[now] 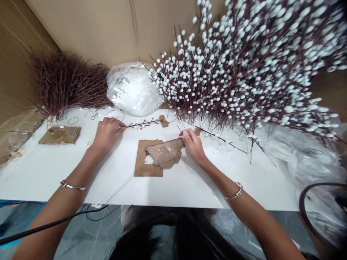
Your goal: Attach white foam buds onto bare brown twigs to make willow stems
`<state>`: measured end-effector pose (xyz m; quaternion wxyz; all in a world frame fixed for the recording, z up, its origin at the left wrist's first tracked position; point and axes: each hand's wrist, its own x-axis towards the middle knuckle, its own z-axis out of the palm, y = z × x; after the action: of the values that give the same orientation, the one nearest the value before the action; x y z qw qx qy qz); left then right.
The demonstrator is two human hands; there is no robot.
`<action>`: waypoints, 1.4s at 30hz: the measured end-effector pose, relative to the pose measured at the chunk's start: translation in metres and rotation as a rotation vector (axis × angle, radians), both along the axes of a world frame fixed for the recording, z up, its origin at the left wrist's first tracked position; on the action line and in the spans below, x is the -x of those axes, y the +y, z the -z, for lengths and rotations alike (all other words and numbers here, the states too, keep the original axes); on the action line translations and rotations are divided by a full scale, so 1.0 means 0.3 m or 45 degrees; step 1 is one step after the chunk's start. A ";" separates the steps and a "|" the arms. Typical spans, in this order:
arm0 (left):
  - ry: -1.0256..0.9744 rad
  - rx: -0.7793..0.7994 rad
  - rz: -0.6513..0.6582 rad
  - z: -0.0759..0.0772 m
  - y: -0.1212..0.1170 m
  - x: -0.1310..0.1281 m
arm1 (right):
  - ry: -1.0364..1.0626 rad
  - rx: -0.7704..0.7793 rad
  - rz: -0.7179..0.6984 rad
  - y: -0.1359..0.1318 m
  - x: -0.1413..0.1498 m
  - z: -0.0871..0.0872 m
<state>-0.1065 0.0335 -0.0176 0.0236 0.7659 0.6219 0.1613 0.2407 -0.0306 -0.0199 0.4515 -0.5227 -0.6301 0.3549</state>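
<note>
My left hand (107, 133) is closed in a pinch on the near end of a thin dark twig (142, 124) that lies across the white table (114, 180) and points right. My right hand (193, 145) is closed at the right end of a crumpled brown cardboard piece (165, 153); what its fingertips hold is too small to tell. That piece rests on a flat cardboard square (143, 168) with a small white dab of glue or foam (149, 160) on it. A second twig with white buds (219, 138) lies just right of my right hand.
A large mass of finished branches with white buds (244, 72) fills the back right. A pile of bare dark twigs (67, 83) lies at the back left. A clear bag of white beads (132, 88) sits between them. Cardboard scraps (60, 134) and rubber bands (73, 120) lie left.
</note>
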 end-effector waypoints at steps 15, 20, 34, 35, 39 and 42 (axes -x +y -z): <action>-1.583 0.069 0.231 -0.374 -0.006 -0.232 | 0.586 -0.583 0.112 0.097 0.053 -0.465; -1.702 0.049 0.500 -0.575 -0.057 -0.407 | 0.783 -0.819 0.163 0.096 0.129 -0.637; -1.656 0.107 0.500 -0.617 -0.084 -0.439 | 0.829 -0.748 -0.057 0.091 0.132 -0.676; -1.658 0.096 0.497 -0.618 -0.080 -0.437 | 0.828 -0.746 -0.047 0.090 0.135 -0.676; -1.652 0.046 0.484 -0.623 -0.071 -0.429 | 0.835 -0.756 0.028 0.082 0.135 -0.679; -1.631 0.032 0.478 -0.624 -0.071 -0.424 | 0.828 -0.779 0.089 0.079 0.128 -0.683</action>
<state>0.0207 0.0123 0.1696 0.4250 0.6137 0.3429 0.5703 0.2023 -0.0068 0.1850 0.7717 -0.2474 -0.5132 0.2825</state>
